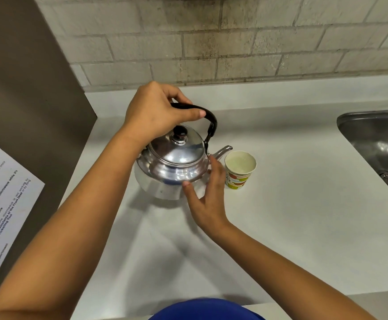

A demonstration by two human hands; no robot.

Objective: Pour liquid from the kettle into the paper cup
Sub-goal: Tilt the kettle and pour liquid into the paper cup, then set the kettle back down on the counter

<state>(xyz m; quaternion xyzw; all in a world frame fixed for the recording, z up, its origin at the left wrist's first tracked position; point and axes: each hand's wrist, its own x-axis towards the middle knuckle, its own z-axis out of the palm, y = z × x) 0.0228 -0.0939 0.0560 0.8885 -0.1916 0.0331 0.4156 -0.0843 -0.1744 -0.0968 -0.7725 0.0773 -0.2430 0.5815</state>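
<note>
A shiny metal kettle (169,167) with a black lid knob and a black arched handle stands on the white counter (292,215), its spout pointing right. My left hand (156,109) is wrapped around the top of that handle. My right hand (208,197) rests with spread fingers against the kettle's right side, just below the spout, gripping nothing. A small paper cup (239,170) with a coloured print stands upright right beside the spout; its inside looks pale, and I cannot tell if liquid is in it.
A steel sink (377,144) with a drain is sunk into the counter at the right. A brown panel (26,100) bearing a printed notice (1,204) rises at the left. A brick-tiled wall (234,42) runs behind.
</note>
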